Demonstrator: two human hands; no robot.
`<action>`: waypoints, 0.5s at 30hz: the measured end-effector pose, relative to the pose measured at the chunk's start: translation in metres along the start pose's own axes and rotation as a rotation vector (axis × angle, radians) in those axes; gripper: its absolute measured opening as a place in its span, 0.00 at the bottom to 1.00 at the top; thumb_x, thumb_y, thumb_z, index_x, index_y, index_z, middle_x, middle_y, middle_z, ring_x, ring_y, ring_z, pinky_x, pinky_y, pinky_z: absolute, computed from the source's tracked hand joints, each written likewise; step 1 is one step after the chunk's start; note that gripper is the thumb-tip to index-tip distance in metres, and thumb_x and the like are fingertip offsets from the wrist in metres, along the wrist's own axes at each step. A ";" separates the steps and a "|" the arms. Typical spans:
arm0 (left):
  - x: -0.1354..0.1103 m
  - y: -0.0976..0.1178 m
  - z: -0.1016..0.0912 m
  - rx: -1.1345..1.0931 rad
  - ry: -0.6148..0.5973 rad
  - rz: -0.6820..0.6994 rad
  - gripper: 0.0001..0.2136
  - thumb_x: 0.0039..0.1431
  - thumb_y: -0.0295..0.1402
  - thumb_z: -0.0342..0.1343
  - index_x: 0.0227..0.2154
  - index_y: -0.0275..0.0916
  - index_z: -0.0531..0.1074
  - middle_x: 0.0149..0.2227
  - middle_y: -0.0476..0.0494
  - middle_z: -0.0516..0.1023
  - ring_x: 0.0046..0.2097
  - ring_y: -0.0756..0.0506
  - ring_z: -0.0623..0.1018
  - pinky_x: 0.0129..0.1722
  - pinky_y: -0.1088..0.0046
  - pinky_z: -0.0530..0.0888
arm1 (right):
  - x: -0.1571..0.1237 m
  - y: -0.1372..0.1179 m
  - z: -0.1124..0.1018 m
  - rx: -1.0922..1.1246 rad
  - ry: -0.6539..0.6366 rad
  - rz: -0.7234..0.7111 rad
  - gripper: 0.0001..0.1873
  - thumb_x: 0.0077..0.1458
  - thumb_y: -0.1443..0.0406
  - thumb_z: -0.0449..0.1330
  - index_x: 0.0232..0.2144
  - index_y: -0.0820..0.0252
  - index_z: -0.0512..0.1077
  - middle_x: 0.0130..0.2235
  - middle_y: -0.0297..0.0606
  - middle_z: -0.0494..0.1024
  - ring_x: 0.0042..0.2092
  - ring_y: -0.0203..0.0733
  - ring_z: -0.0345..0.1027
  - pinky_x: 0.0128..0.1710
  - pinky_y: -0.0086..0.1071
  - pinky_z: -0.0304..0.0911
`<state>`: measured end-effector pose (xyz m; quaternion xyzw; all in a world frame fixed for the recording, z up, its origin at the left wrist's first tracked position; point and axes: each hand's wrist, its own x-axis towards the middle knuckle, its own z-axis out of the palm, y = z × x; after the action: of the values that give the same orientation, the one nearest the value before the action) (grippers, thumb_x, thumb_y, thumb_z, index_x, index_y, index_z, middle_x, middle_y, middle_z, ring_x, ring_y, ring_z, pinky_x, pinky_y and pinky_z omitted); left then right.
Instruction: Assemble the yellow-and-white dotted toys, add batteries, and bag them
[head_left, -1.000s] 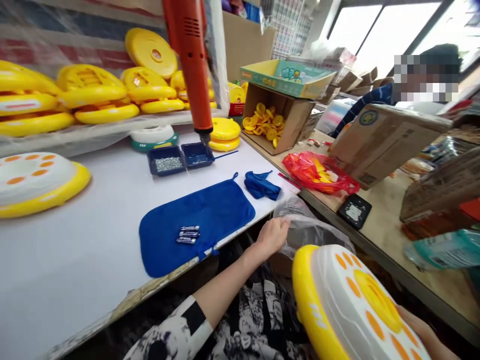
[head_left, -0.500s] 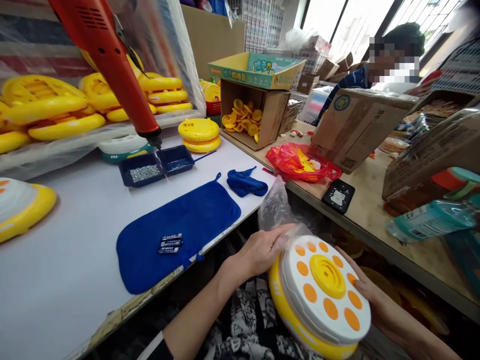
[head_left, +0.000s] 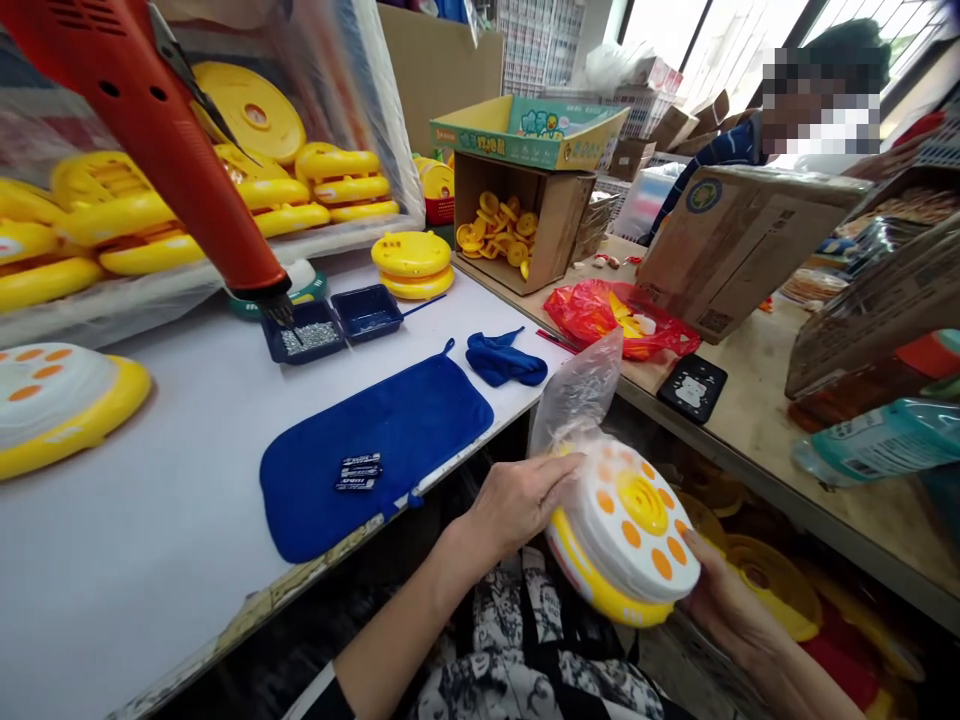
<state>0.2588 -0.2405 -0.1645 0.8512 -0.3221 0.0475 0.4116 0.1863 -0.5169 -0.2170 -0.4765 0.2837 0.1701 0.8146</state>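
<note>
A round plastic toy (head_left: 600, 520), with a white top, orange dots, a yellow hub and a yellow base, is tilted above my lap. Its far edge lies inside a clear plastic bag (head_left: 581, 385). My left hand (head_left: 525, 500) is closed on the bag's edge against the toy's left side, thumb on top. My right hand (head_left: 716, 590) grips the toy's right rim; most of its fingers are hidden beneath. On the table to the left, several batteries (head_left: 358, 471) lie on a blue cloth (head_left: 405, 430).
A red electric screwdriver (head_left: 172, 160) hangs above a blue screw tray (head_left: 304, 335). Another dotted toy (head_left: 67, 405) stands at the left. To the right are a red bag (head_left: 611, 320), a black phone-like item (head_left: 691, 388), cardboard boxes (head_left: 750, 240) and a person (head_left: 724, 150) behind them.
The toy has moved away from me and its far edge has gone into the bag, which now stands up higher. Both hands moved with it. The view has shifted slightly left.
</note>
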 end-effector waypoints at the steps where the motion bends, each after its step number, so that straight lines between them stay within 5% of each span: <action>1: -0.007 -0.005 0.002 0.017 0.037 -0.007 0.22 0.73 0.40 0.39 0.56 0.37 0.73 0.50 0.38 0.81 0.49 0.41 0.81 0.49 0.67 0.77 | 0.002 0.001 0.002 0.045 0.030 -0.020 0.50 0.52 0.53 0.69 0.69 0.55 0.51 0.57 0.47 0.75 0.56 0.56 0.72 0.58 0.48 0.66; 5: -0.022 -0.016 0.008 -0.051 0.137 -0.146 0.20 0.72 0.39 0.42 0.56 0.36 0.73 0.51 0.37 0.80 0.51 0.40 0.80 0.52 0.64 0.76 | 0.000 0.002 0.010 0.101 0.034 -0.020 0.45 0.53 0.53 0.68 0.68 0.56 0.56 0.55 0.46 0.76 0.55 0.56 0.72 0.60 0.48 0.65; 9: -0.017 -0.016 0.005 -0.348 0.286 -0.355 0.20 0.71 0.41 0.42 0.54 0.38 0.74 0.53 0.41 0.79 0.54 0.41 0.77 0.56 0.65 0.72 | -0.006 0.005 0.013 -0.002 -0.083 0.072 0.45 0.52 0.52 0.69 0.67 0.51 0.57 0.54 0.45 0.78 0.53 0.55 0.74 0.59 0.48 0.66; 12: -0.012 -0.022 0.000 -0.539 0.315 -0.385 0.22 0.70 0.46 0.44 0.52 0.37 0.75 0.41 0.41 0.81 0.40 0.43 0.78 0.43 0.68 0.75 | -0.004 0.009 0.012 -0.052 -0.188 0.092 0.42 0.53 0.53 0.69 0.66 0.45 0.59 0.53 0.43 0.78 0.53 0.54 0.75 0.60 0.49 0.64; 15: -0.013 -0.033 -0.001 -0.625 0.252 -0.381 0.26 0.68 0.50 0.44 0.50 0.33 0.77 0.26 0.47 0.73 0.26 0.49 0.68 0.28 0.73 0.69 | 0.005 0.011 0.016 -0.078 -0.279 0.115 0.38 0.52 0.54 0.69 0.64 0.46 0.64 0.55 0.43 0.78 0.54 0.54 0.74 0.60 0.48 0.63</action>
<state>0.2684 -0.2180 -0.1901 0.7170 -0.1042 -0.0261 0.6888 0.1889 -0.4977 -0.2218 -0.4623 0.1878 0.2919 0.8160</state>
